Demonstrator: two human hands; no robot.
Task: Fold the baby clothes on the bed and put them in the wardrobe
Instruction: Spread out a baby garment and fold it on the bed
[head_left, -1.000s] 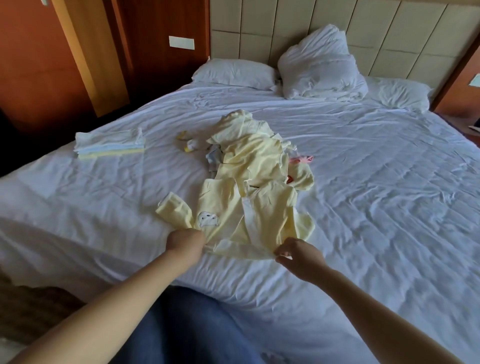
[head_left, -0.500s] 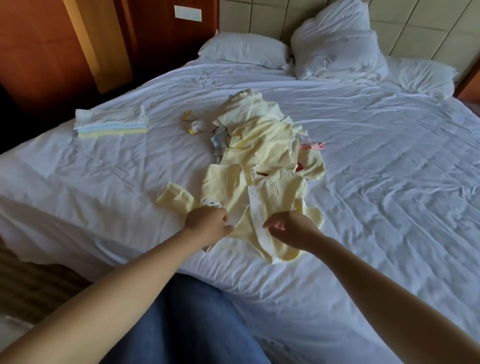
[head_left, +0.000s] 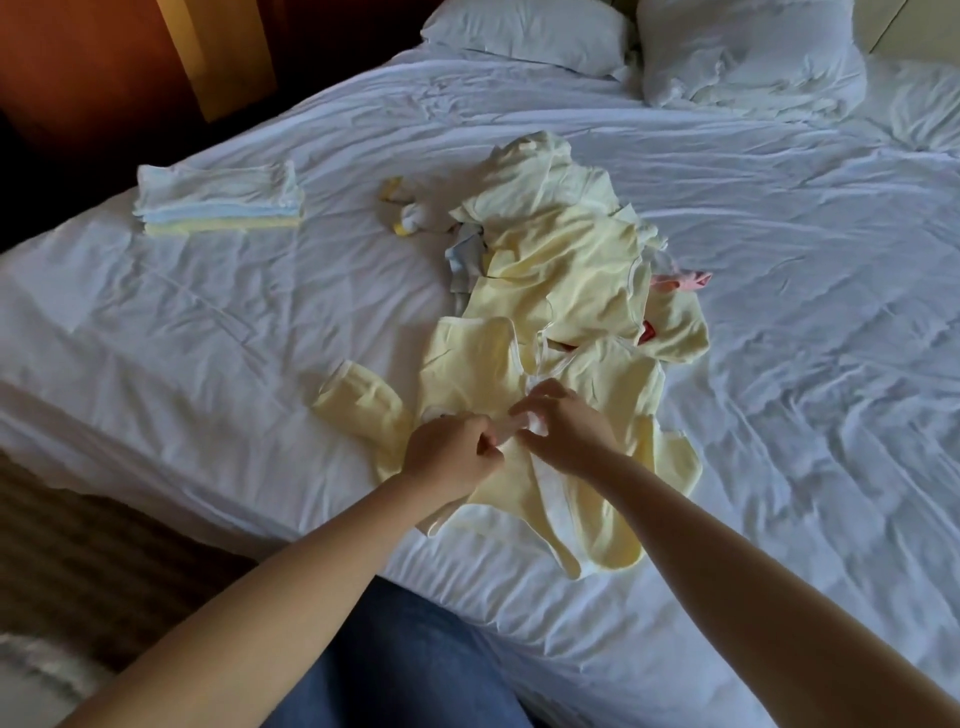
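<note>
A pale yellow baby garment (head_left: 519, 499) lies spread on the white bed sheet (head_left: 208, 332) near the front edge. My left hand (head_left: 451, 457) and my right hand (head_left: 563, 431) meet over its middle, each pinching a bit of its white front trim. One yellow sleeve (head_left: 358, 402) sticks out to the left. Beyond it lies a heap of more yellow baby clothes (head_left: 561, 260), with blue, pink and red pieces peeking out. A folded stack of white, blue and yellow clothes (head_left: 218, 200) sits at the left of the bed.
Small white and yellow baby socks (head_left: 408, 218) lie left of the heap. White pillows (head_left: 524, 31) and a bunched duvet (head_left: 748, 57) rest at the head of the bed. Dark wooden panelling (head_left: 78, 57) stands at the back left. My jeans-clad leg (head_left: 395, 670) is at the bed's front edge.
Both hands left the garment's lower hem, moved up and inward, and now meet at its front trim. The camera has moved closer and tilted down.
</note>
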